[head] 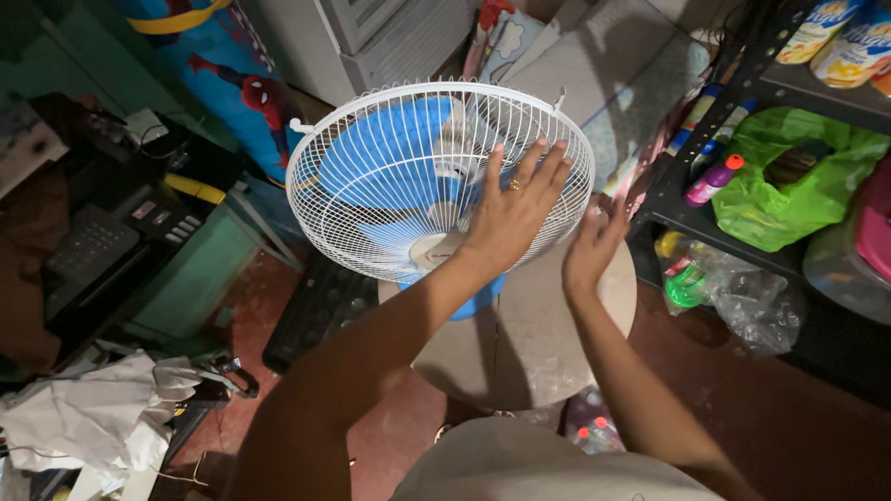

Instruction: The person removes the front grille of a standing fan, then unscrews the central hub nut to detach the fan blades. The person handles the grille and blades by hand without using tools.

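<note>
Two hands on one fan, that's my whole view right now. Biggest thing in view is the white wire fan cage [408, 176] with blue blades [390, 158] behind the grille, tipped face-up toward me and resting on a round brownish stool top [538, 343] that's doing duty as my bench.

My left hand [510, 213] lies flat on the front grille, fingers [534, 167] spread wide open and pressing, not wrapped around anything. There's a gold ring on one of them. My right hand [594, 246] is at the cage's right edge, just beside the rim; its fingers look loosely open, and I can't tell whether they actually hook the wire or just touch it.

Handling-wise, I'd guess it's light but bulky. The thin wires probably flex if I push in the middle, and the plastic blades behind could crack, so the stiffer outer rim ring is where I'd take hold, both sides.

Around it: a dark metal shelf [742, 83] on my right with a green plastic bag [798, 176] and a purple bottle [710, 181], a clear crumpled bag [742, 297] lower down near the red floor [770, 408]. On my left, a black keyboard [320, 311] on the floor and some crumpled white cloth [93, 413].
</note>
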